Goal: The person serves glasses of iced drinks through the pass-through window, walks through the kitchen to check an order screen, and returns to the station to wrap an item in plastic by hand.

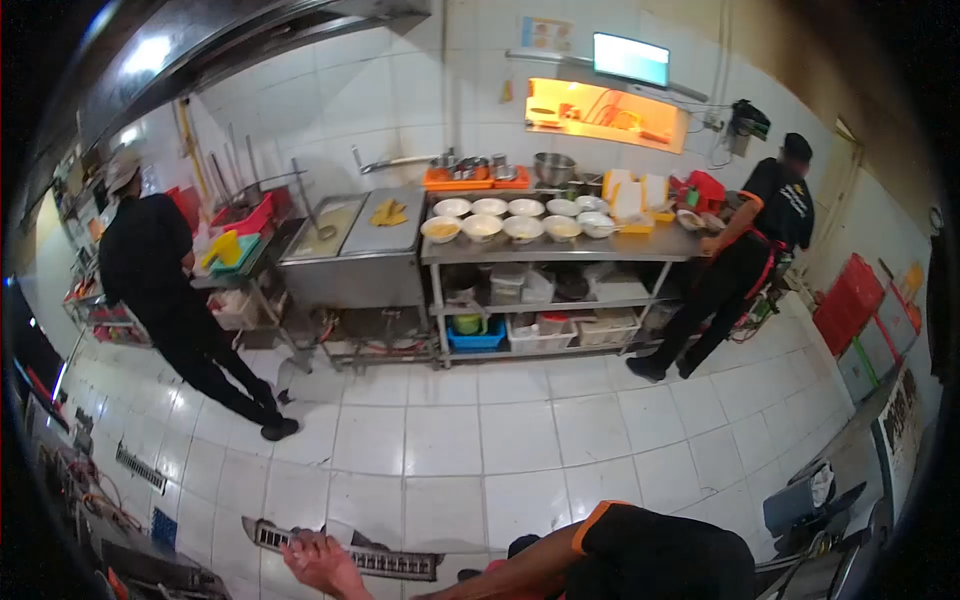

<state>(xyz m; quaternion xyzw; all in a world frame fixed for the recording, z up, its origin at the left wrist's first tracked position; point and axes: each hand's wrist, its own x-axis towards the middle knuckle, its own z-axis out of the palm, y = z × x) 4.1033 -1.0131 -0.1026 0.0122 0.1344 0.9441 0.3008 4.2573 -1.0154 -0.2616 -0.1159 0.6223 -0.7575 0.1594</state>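
The left hand (325, 562) is at the bottom left of the frame, its wrist running down out of the lower edge. Its fingers are partly curled and lie close together; whether anything is pinched between them is too small to tell. The right hand cannot be made out, so the state of its fingers cannot be told.

The thing nearest the left hand is the floor grate (400, 565), at the lower left, running from beside the hand towards the bottom centre. It is long, narrow and pale grey, with a row of dark rectangular slots. The hand covers part of it in the view; whether they touch cannot be told. Dark, uneven patches border its upper edge, and white floor tiles (440, 508) with dark joints surround it. Another grate (141, 468), shorter and slotted too, lies further left.

At the bottom centre and right, a dark shirt (665, 555) with an orange-edged sleeve shows above a bare forearm (515, 577); whose they are is unclear.

In the upper middle, white bowls (482, 229) stand in two rows on a steel bench (640, 245); several in the front row have something yellowish inside. Left of them, a yellow cloth (389, 212) lies on a flat metal cover (381, 235). One person (150, 250) in dark clothes stands at the left, another (765, 225) at the right end of the bench.
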